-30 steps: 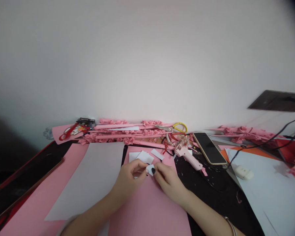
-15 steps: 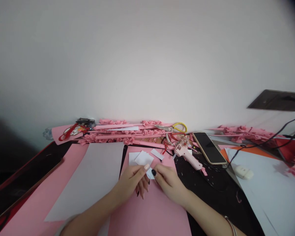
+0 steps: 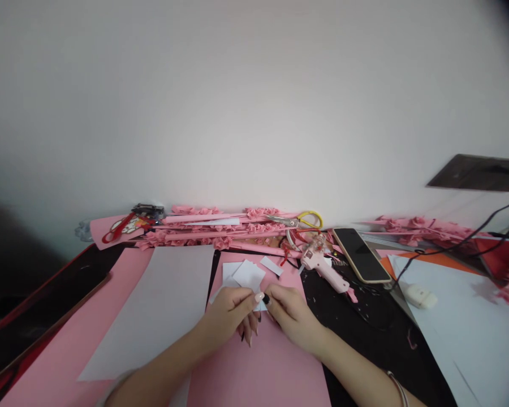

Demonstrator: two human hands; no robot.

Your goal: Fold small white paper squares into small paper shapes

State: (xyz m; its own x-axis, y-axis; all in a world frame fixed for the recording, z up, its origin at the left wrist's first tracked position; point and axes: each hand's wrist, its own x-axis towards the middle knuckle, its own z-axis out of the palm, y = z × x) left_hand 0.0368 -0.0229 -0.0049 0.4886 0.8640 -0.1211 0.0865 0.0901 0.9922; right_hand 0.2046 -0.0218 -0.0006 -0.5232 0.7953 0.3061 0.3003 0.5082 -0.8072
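Note:
My left hand [image 3: 235, 311] and my right hand [image 3: 290, 314] meet thumb to thumb over a pink sheet [image 3: 261, 373]. Between their fingertips is a small piece of white paper [image 3: 261, 306], mostly covered by the thumbs. Both hands pinch it; the left hand's other fingers hang loosely below. Just beyond the fingers lie white paper squares [image 3: 249, 274], overlapping on the pink sheet. A narrow white paper strip [image 3: 272, 265] rests to their right.
To the right are a pink glue gun [image 3: 328, 273], a phone [image 3: 361, 255] and a white case [image 3: 421, 296]. Yellow-handled scissors [image 3: 309, 219] lie on pink paper flower stems [image 3: 237, 230] along the wall. A large white sheet [image 3: 152, 316] covers the left side. A black cable [image 3: 445, 249] crosses at right.
The thumbs have come closer together, the left hand shifting slightly right. Less of the small white paper shows between them. The other objects have stayed put.

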